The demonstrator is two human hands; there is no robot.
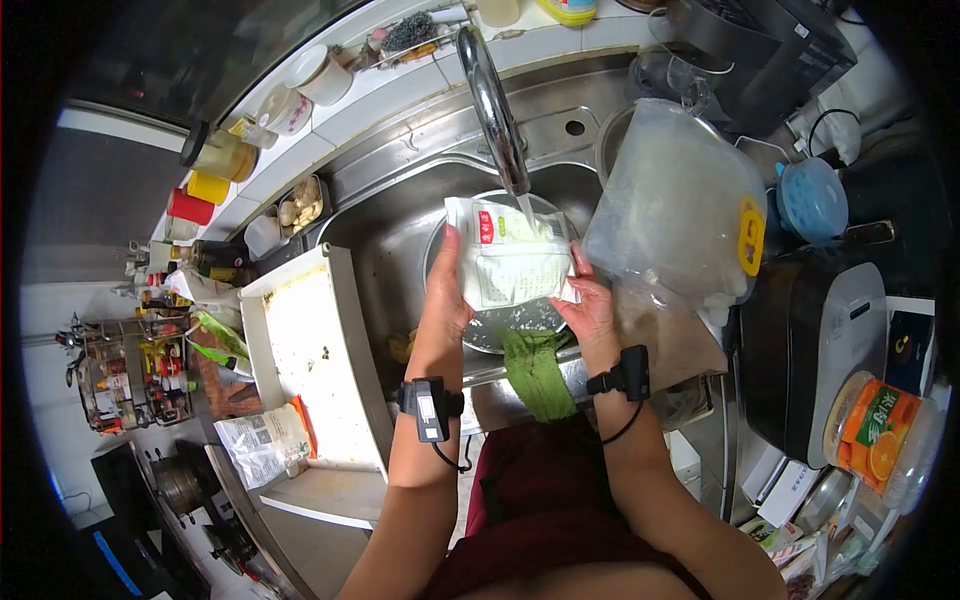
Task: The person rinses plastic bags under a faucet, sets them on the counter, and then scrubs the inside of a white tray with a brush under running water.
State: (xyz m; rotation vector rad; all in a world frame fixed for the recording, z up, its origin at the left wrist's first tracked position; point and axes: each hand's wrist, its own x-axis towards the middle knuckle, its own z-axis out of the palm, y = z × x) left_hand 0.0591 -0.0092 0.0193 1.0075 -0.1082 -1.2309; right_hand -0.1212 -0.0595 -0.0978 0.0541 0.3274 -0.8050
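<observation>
A white plastic food packet (515, 272) with a red label and green print is held up between both hands over the sink. My left hand (447, 285) grips its left edge, and my right hand (588, 308) pinches its lower right corner. Water runs from the chrome faucet (495, 120) onto or just behind the packet's top edge. Below the packet is a round metal basin (478, 330) with bubbly water, partly hidden by the packet. A green cloth (538, 375) hangs over the sink's front edge, between my forearms.
Left of the sink (365, 240) stands a dirty white drawer-like tray (310, 350). A large clear plastic bag (670, 200) lies to the right, by a dark appliance (800, 360). Jars (318, 75) line the sill, and garlic (300, 205) sits in a small container.
</observation>
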